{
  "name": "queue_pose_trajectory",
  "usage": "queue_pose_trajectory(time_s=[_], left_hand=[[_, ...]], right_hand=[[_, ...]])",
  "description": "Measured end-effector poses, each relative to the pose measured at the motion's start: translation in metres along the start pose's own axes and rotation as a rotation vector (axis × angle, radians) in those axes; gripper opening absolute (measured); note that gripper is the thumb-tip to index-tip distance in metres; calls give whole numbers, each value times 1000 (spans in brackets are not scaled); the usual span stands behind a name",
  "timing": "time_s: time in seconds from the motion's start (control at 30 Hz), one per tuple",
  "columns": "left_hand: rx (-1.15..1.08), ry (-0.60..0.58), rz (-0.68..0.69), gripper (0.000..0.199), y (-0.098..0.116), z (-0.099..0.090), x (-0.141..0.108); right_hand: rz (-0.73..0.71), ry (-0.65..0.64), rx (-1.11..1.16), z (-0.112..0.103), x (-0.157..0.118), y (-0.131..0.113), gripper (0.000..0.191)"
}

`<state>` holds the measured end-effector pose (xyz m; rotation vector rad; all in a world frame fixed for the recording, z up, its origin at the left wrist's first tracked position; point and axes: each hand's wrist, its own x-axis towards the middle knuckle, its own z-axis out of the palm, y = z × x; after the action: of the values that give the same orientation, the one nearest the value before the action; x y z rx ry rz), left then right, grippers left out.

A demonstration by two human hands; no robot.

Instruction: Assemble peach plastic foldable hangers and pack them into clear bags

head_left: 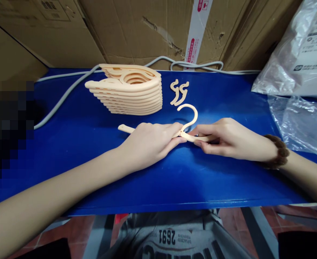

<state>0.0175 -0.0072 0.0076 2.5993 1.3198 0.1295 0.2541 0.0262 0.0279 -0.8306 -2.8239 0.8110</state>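
Between my two hands is a cream-coloured plastic hanger, its curved hook standing up toward the far side of the table. My left hand is closed over the left arm of the hanger, whose end pokes out past the knuckles. My right hand pinches the right arm, close to the joint under the hook. The palm side of each hand is hidden. Just beyond the hook lie two small curved cream pieces. A stack of matching folded hangers sits behind my left hand.
The blue tabletop ends at a front edge near my lap. Cardboard boxes stand along the back, with a grey cable in front of them. Clear plastic bags occupy the right side.
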Motion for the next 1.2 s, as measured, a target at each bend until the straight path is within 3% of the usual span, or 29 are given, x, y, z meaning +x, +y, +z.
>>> queue_pose_trajectory(time_s=[0.33, 0.57, 0.87, 1.2], left_hand=[[99, 93, 50, 26, -4, 10, 1], [115, 91, 47, 29, -5, 8, -1], [123, 36, 2, 31, 1, 0, 0], [128, 60, -1, 37, 0, 2, -2]], right_hand=[[7, -3, -67, -6, -5, 0, 26], [-59, 241, -348, -6, -5, 4, 42], [-80, 514, -517, -9, -11, -2, 23], [-71, 364, -494, 5, -8, -5, 30]])
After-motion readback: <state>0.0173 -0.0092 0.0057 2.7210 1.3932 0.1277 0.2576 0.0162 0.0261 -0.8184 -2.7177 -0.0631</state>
